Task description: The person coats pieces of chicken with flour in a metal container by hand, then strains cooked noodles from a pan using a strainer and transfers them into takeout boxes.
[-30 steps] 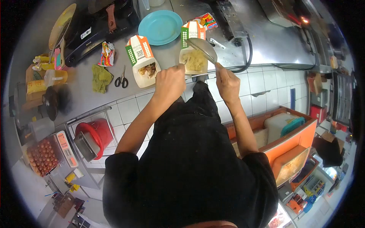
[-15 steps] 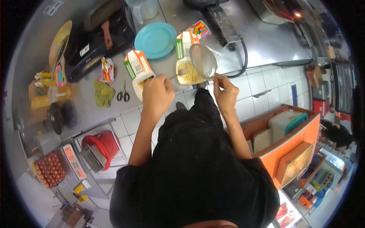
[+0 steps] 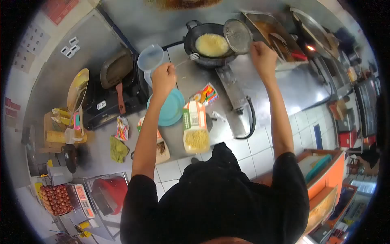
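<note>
My left hand (image 3: 163, 81) is closed around the handle of a fork (image 3: 194, 56), whose tines are at the left rim of a black wok (image 3: 209, 62). Pale yellow liquid (image 3: 212, 44) fills the wok's bottom. Gripped in my right hand (image 3: 264, 60) is a round mesh strainer (image 3: 237, 36), tilted over the wok's right edge. Nearer my body stands an open paper food box (image 3: 195, 116) holding yellow noodles (image 3: 197, 140). A second box (image 3: 163, 152) with dark food in it is partly hidden behind my left forearm.
A turquoise plate (image 3: 172, 109) and a clear plastic jug (image 3: 150, 59) are left of the wok. Noodle packets (image 3: 208, 94) lie on the steel counter, with a green cloth (image 3: 119, 149) farther left. A square pan (image 3: 116, 70) rests on a black stove. A hose (image 3: 252, 122) curves at the counter's edge.
Both hands have moved forward from the noodle box to the wok, carrying the fork and strainer. The noodles stay in the box. My view has tilted up, bringing the wok into sight.
</note>
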`<state>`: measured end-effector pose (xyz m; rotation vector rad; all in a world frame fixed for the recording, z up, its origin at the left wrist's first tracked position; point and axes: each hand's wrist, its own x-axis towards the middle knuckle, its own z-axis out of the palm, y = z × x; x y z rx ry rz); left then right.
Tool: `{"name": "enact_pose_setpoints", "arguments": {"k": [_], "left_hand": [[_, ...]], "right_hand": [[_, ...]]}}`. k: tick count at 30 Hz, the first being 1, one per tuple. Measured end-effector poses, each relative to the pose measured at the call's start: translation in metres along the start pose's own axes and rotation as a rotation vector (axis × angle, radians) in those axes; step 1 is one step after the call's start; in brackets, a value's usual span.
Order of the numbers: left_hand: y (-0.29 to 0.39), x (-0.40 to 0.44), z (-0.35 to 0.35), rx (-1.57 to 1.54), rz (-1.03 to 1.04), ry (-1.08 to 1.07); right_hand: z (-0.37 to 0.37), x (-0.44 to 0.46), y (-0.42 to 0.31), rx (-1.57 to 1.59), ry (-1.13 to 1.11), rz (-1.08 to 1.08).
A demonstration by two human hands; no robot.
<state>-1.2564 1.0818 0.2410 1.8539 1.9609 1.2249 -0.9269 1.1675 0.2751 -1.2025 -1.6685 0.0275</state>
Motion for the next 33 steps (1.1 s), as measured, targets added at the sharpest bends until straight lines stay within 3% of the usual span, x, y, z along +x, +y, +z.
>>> {"name": "enact_pose_setpoints", "arguments": {"k": [3, 8, 12, 18, 21, 24, 27, 30, 33], "left_hand": [[0.005, 0.076, 0.046, 0.168, 0.063, 0.068], [0.004, 0.15, 0.109, 0.388, -0.069, -0.041], [-0.01, 0.162, 0.145, 0.416, -0.182, -0.209], [-0.054, 0.163, 0.187, 0.116, -0.27, -0.35], [-0.005, 0.166, 0.164, -0.194, -0.71, -0.351], [-0.008, 0.176, 0.167, -0.19, -0.501, -0.342], [-0.007, 0.189, 0.174, 0.067, 0.064, -0.247], [0.032, 0.196, 0.151, 0.499, 0.177, -0.337], [0.038, 0.205, 0.126, 0.554, 0.2, -0.292]], "right_hand": [[0.061, 0.064, 0.053, -0.228, -0.142, -0.177], [0.15, 0.106, 0.112, -0.42, -0.407, -0.314], [0.163, 0.102, 0.124, -0.387, -0.49, -0.206], [0.159, 0.101, 0.132, -0.202, -0.454, -0.04], [0.164, 0.099, 0.14, -0.089, -0.498, 0.028], [0.187, 0.09, 0.163, 0.092, -0.662, 0.264], [0.206, 0.089, 0.177, 0.303, -0.749, 0.525], [0.213, 0.09, 0.175, 0.45, -0.734, 0.732], [0.214, 0.09, 0.179, 0.572, -0.721, 0.786]]}}
